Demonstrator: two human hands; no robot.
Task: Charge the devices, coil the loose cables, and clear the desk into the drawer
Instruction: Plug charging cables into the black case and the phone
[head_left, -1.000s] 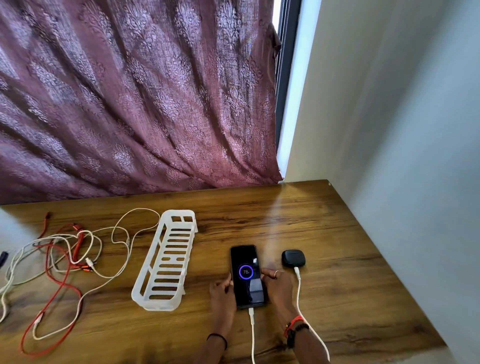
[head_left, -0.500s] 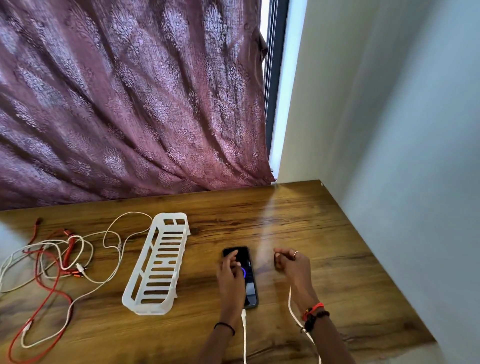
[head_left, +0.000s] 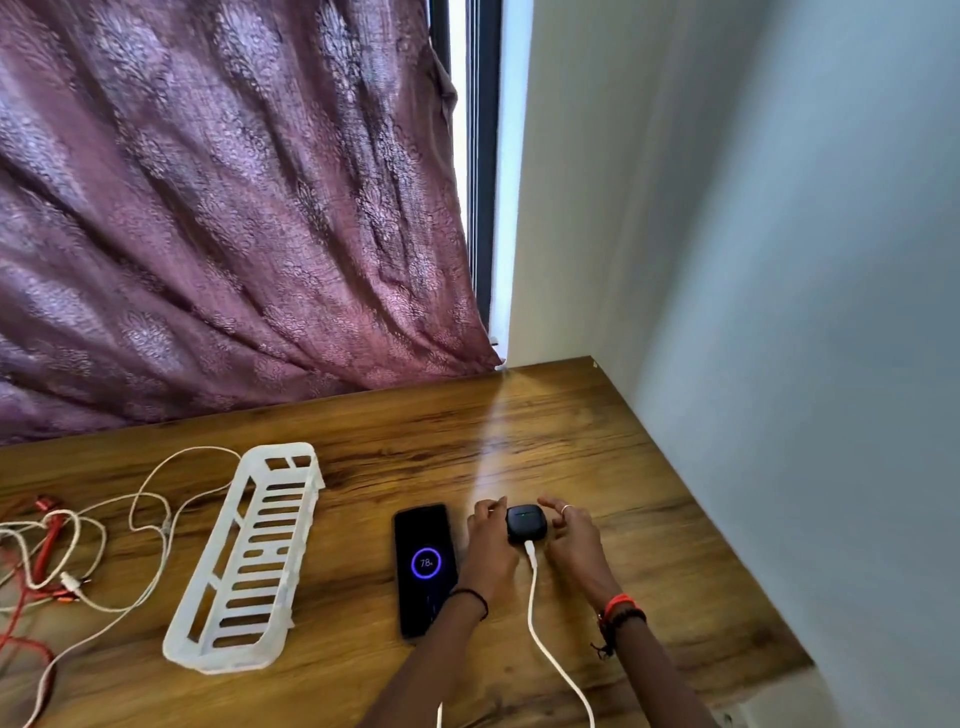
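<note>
Lying flat on the wooden desk (head_left: 519, 426), the phone (head_left: 425, 569) runs its long axis away from the person, plug end near; rigid, slick glass, best held by its long edges. Beside it the earbud case (head_left: 526, 524), light and smooth, receives a limp white cable (head_left: 535, 597) nearside. Left hand (head_left: 488, 551) and right hand (head_left: 574, 543) flank it, fingers loosely apart, gripping nothing.
</note>
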